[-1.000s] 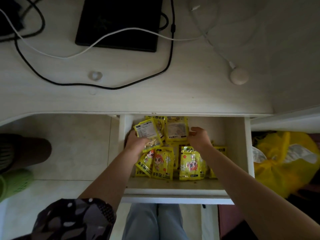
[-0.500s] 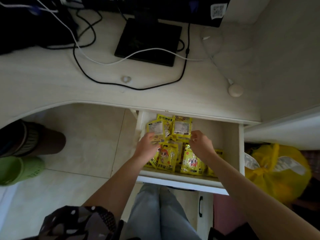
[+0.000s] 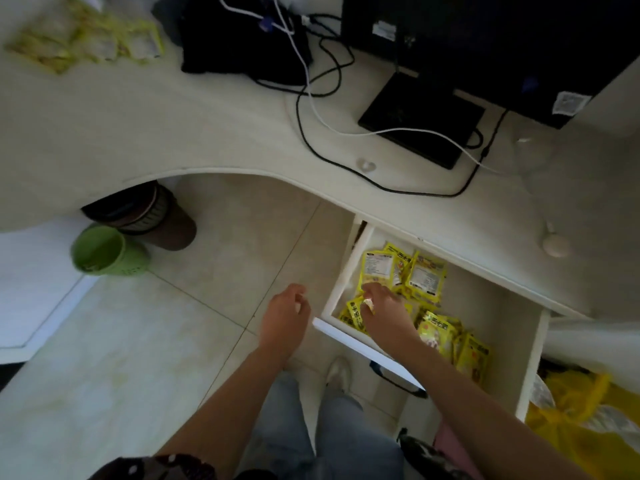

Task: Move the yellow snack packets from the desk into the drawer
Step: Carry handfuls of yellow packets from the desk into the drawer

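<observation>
Yellow snack packets [image 3: 420, 277] lie heaped in the open drawer [image 3: 530, 362] where the right hand [image 3: 382, 308] rests with fingers curled onto them, grip uncertain, while the left hand [image 3: 285, 318] hangs loose, and blurred packets [image 3: 83, 39] remain on the tabletop [image 3: 173, 126].

A green bin [image 3: 104, 252] and brown bin [image 3: 156, 220] stand on the floor; black cables [image 3: 346, 168] cross beside a monitor [image 3: 485, 46].

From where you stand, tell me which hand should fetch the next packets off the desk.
Left. The left hand hangs free outside the drawer, on the side of the packets on the desk. The right hand is down among the packets in the drawer.
</observation>
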